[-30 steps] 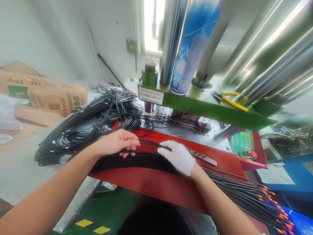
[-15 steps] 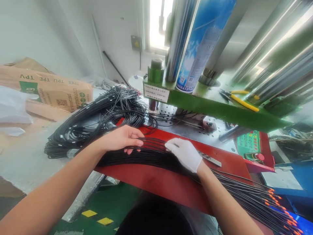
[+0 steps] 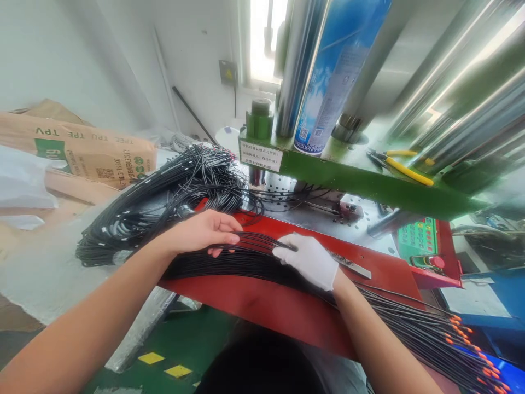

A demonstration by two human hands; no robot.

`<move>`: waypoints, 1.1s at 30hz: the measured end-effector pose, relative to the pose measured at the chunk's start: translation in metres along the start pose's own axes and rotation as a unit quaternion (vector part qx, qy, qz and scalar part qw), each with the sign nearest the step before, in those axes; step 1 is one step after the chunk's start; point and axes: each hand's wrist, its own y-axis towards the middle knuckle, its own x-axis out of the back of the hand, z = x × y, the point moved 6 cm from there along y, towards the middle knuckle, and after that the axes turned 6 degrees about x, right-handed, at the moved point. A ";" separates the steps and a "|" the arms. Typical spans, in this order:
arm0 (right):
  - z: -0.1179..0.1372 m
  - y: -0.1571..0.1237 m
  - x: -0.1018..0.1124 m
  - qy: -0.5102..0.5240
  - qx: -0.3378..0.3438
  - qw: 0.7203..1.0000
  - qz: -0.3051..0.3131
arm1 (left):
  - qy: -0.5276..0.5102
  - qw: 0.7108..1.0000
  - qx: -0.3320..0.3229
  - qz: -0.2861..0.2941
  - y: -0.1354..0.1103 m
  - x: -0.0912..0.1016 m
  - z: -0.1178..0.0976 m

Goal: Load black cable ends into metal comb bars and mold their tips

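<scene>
A flat bundle of thin black cables [image 3: 246, 265] lies across the red machine table [image 3: 262, 303], its orange-tipped ends [image 3: 471, 345] trailing off to the right. My bare left hand [image 3: 205, 232] rests on the bundle, thumb and fingers pinched around a few raised strands. My right hand [image 3: 309, 260], in a white glove, presses on the bundle a little to the right, fingertips closed on the same lifted strands [image 3: 262, 241].
A large tangled coil of black cables [image 3: 164, 197] lies at the left behind my hands. A green press frame [image 3: 361, 183] with steel columns, a blue spray can [image 3: 328, 76] and yellow-handled pliers [image 3: 404, 167] stands behind. A control panel [image 3: 418, 241] sits right; cardboard boxes [image 3: 82, 150] left.
Both hands have stayed on the bundle. My gloved right hand has shifted slightly left along the lifted strands; the view has moved a little.
</scene>
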 end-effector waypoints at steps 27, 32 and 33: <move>-0.053 -0.165 0.189 -0.189 -0.204 0.944 -0.180 | 0.125 0.991 0.048 0.010 0.008 -0.006 -0.011; -0.080 -0.182 0.191 -0.218 -0.227 0.922 -0.226 | 0.185 0.979 0.027 0.078 0.029 -0.033 -0.034; -0.082 -0.184 0.189 -0.222 -0.210 0.919 -0.248 | 0.185 0.979 0.022 0.081 0.033 -0.037 -0.038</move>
